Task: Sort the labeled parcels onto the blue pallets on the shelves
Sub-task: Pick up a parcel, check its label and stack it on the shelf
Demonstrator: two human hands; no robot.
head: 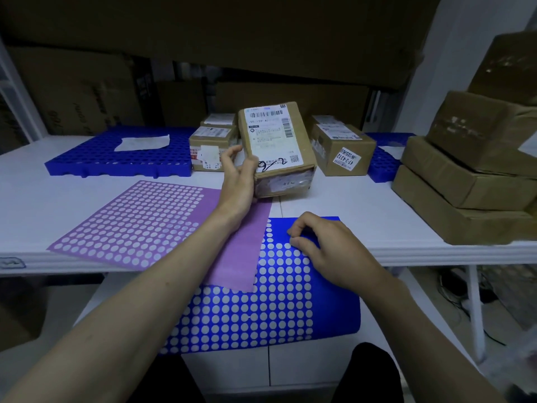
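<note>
My left hand (238, 181) grips a brown labelled parcel (276, 141) by its near left edge and holds it tilted above the white shelf (363, 205), label facing me. My right hand (322, 245) rests on a blue sheet of white round stickers (261, 309), its thumb and fingertips pinching at a sticker near the sheet's top edge. A blue pallet (87, 158) lies at the back left with a white paper on it. A second blue pallet (380, 164) shows at the back right, partly hidden by parcels.
Two small labelled parcels (209, 146) stand behind my left hand, another labelled box (343, 152) sits right of the held parcel. A stack of brown boxes (470, 175) fills the shelf's right end. A purple sticker sheet (139, 222) lies at the front left. Large cartons line the back.
</note>
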